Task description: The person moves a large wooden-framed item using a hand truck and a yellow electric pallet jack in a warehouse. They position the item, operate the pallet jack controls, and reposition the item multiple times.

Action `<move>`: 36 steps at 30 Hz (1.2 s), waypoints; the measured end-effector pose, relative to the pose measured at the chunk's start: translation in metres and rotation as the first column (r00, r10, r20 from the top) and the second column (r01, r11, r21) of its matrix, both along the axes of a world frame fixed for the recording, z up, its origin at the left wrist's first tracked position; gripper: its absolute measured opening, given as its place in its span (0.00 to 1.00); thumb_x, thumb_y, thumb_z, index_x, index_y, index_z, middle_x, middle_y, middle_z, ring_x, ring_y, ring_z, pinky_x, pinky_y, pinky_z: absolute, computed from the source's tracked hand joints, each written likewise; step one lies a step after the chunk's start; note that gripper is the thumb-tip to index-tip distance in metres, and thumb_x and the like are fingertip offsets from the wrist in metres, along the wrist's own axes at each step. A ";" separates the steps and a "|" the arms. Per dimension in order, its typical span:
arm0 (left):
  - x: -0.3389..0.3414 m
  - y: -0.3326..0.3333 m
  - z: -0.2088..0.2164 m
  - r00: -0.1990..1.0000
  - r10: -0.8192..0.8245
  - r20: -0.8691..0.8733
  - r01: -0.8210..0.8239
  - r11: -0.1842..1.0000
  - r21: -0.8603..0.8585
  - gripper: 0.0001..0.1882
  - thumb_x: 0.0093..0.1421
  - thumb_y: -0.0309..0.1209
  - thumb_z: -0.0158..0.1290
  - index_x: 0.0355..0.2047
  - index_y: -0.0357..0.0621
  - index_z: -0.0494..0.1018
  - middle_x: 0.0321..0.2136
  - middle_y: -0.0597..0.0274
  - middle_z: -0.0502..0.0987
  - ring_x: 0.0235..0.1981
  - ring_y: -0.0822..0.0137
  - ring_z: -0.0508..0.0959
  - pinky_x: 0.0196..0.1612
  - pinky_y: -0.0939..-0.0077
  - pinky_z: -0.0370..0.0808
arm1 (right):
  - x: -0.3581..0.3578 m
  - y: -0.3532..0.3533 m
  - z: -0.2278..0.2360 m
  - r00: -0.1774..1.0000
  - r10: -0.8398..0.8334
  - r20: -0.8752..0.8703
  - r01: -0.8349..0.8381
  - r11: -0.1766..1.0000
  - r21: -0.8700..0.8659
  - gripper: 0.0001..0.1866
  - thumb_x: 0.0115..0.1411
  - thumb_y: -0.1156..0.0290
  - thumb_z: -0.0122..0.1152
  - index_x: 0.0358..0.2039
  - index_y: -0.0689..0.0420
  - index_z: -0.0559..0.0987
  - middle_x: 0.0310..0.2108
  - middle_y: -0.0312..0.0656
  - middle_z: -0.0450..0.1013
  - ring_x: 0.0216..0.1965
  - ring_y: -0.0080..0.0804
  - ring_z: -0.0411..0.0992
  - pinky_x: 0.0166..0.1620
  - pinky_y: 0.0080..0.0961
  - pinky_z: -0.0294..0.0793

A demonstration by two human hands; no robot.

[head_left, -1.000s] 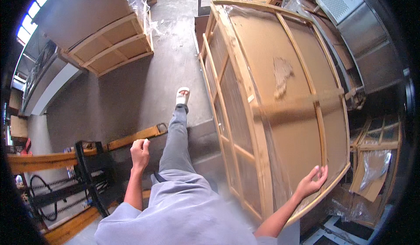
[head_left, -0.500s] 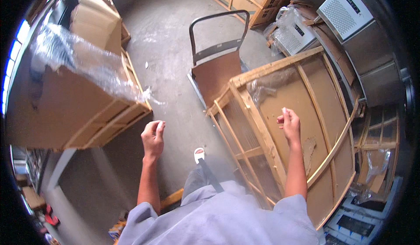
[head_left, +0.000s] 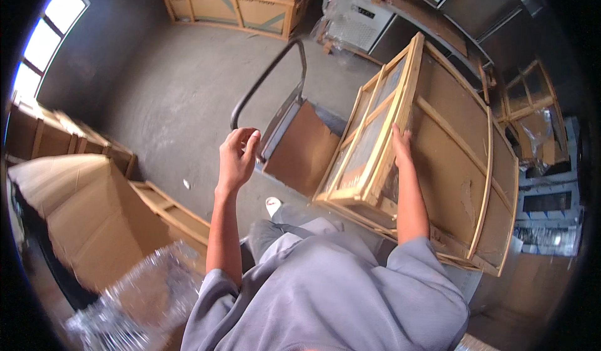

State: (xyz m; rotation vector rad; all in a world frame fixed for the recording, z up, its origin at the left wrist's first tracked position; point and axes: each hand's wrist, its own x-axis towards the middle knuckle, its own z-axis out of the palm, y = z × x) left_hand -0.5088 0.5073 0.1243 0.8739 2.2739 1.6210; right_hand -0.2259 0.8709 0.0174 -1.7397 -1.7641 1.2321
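My left hand (head_left: pixel 239 157) has its fingers curled with the thumb against them. It overlaps the near end of the bent metal handle (head_left: pixel 266 75) of a platform cart (head_left: pixel 300 145); whether it touches the handle, or holds anything, is hidden. My right hand (head_left: pixel 402 145) lies with fingers stretched out along the wooden edge of a large slatted crate (head_left: pixel 447 144) with brown cardboard panels. The crate leans at a tilt to my right, beside the cart's brown deck.
Torn cardboard (head_left: pixel 94 216) and clear plastic wrap (head_left: pixel 147 294) fill the lower left. A wood-framed carton (head_left: pixel 260 6) stands at the back. Metal appliances, one a plastic-wrapped unit (head_left: pixel 360 22), line the far right. Grey concrete floor (head_left: pixel 169 94) stretches left of the cart.
The view has swung round, bringing the window and back carton further in. My right hand has gone from hovering over the crate to its wooden edge. My left hand now overlaps the cart handle.
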 end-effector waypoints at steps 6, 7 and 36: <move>-0.132 0.090 -0.004 0.939 -0.338 -0.062 0.327 0.934 -0.147 0.15 0.62 0.39 0.55 0.44 0.42 0.76 0.40 0.52 0.77 0.45 0.55 0.75 0.47 0.63 0.72 | -0.029 0.001 -0.015 0.890 -0.296 0.347 0.282 0.955 0.092 0.42 0.53 0.39 0.62 0.51 0.68 0.76 0.52 0.62 0.72 0.56 0.52 0.71 0.59 0.37 0.67; -0.150 0.110 -0.014 0.914 -0.396 -0.091 0.373 0.906 -0.199 0.18 0.62 0.42 0.55 0.47 0.43 0.74 0.44 0.50 0.76 0.48 0.53 0.73 0.50 0.61 0.71 | -0.031 -0.001 -0.023 0.904 -0.328 0.275 0.277 0.938 0.211 0.42 0.52 0.38 0.63 0.48 0.69 0.77 0.51 0.62 0.73 0.55 0.51 0.72 0.58 0.37 0.68; -0.231 0.244 -0.171 0.813 -0.578 -0.070 0.447 0.697 -0.561 0.43 0.65 0.29 0.47 0.71 0.60 0.33 0.37 0.35 0.78 0.35 0.39 0.80 0.38 0.46 0.75 | -0.048 -0.031 -0.027 0.710 -0.460 0.533 0.403 0.886 0.228 0.38 0.34 0.51 0.79 0.40 0.67 0.80 0.40 0.59 0.78 0.42 0.48 0.79 0.48 0.34 0.78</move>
